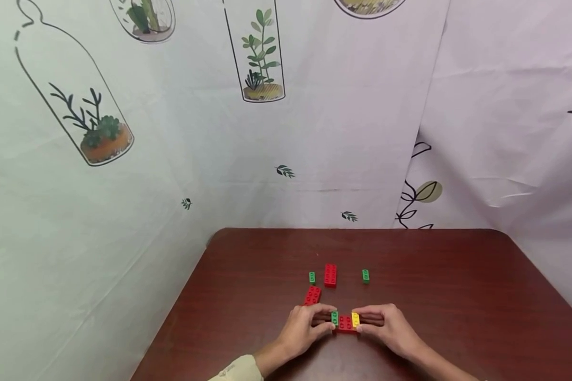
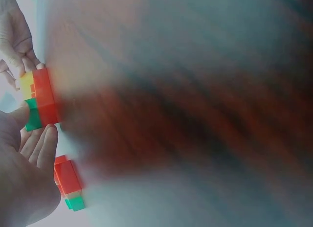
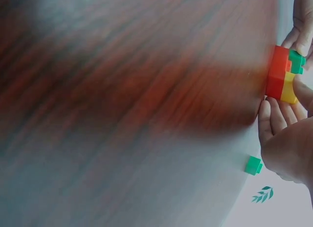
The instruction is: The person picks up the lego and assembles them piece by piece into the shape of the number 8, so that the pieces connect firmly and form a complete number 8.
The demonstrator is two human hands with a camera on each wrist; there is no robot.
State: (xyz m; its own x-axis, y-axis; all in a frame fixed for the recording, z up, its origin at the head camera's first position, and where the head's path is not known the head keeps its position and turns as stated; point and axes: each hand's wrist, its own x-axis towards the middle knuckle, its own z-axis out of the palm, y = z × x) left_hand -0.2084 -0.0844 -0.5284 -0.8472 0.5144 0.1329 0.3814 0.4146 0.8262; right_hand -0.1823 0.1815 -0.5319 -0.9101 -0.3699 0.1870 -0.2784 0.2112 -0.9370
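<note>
A red toy building brick point(image 1: 346, 330) lies on the table in front of the person, with a small green brick point(image 1: 334, 318) on its left end and a small yellow brick point(image 1: 355, 319) on its right end. The left hand point(image 1: 305, 329) pinches the green brick between thumb and fingers. From the other side the right hand point(image 1: 393, 329) pinches the yellow brick the same way. Studs of the red brick show between the two small ones. In the left wrist view, the long side of the red brick point(image 2: 45, 95) faces the camera, with both small bricks attached to it.
Behind the left hand lies another red brick point(image 1: 312, 295). Farther back are a third red brick point(image 1: 331, 275), a green brick point(image 1: 312, 278) to its left and another green brick point(image 1: 365, 275) to its right. The dark wooden table point(image 1: 438, 264) meets a printed white cloth point(image 1: 314, 159).
</note>
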